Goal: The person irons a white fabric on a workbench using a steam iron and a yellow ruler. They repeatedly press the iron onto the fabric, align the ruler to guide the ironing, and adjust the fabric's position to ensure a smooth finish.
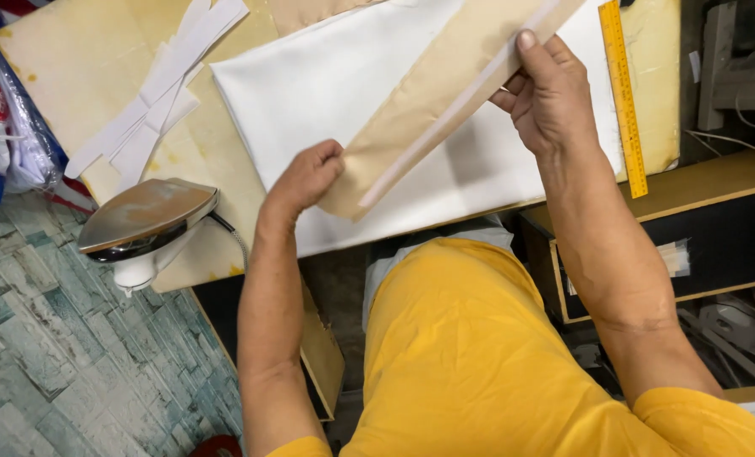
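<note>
Your left hand (305, 179) pinches the tan fabric piece's (428, 101) lower corner, fingertips hidden beneath it; your right hand (545, 89) grips its pale folded edge above the white cloth (327, 85) on the counter (73, 59). Its top runs out of frame.

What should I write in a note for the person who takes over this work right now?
Left hand: pinches the lower end of the tan cloth.
Right hand: holds the upper part of the cloth, thumb on a pale strip that lies along its edge.
The cloth is over the white fabric on the board.
The iron stands at the left, untouched; white strips lie behind it; the ruler lies at the right.
Done: strip laid along the cloth's edge. Left: cloth not yet laid flat; whether the strip is pressed cannot be told.
</note>
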